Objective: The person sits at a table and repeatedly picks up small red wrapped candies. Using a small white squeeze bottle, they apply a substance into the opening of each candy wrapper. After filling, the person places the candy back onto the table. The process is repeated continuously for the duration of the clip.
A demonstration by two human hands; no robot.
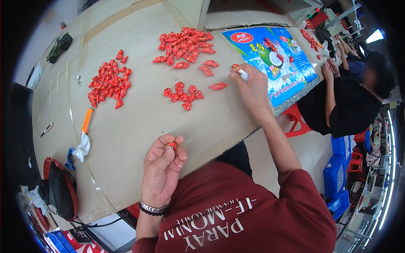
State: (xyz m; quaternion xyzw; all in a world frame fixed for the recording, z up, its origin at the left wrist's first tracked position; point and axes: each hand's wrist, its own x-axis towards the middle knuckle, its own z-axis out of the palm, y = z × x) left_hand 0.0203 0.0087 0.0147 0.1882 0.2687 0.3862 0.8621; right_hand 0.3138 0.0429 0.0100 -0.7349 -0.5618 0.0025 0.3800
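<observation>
My left hand (162,166), above the table's front edge, pinches a small red figurine (172,145) between thumb and fingers. My right hand (251,86) reaches out to the right with its fingers closed around a white pen-like tool (243,75). By its fingertips is another red figurine (235,65); whether they grip it I cannot tell. Similar shiny red figurines lie on the table in a left pile (110,82), a far pile (185,45) and a small near cluster (184,96). A single one (218,86) lies left of my right hand.
A blue printed sheet (291,63) covers the table's right end, with figurines on it. On the left lie an orange box cutter (87,122), crumpled tissue (82,147), a black-and-red pouch (61,189) and a dark green toy vehicle (59,47). A co-worker (346,92) sits at right.
</observation>
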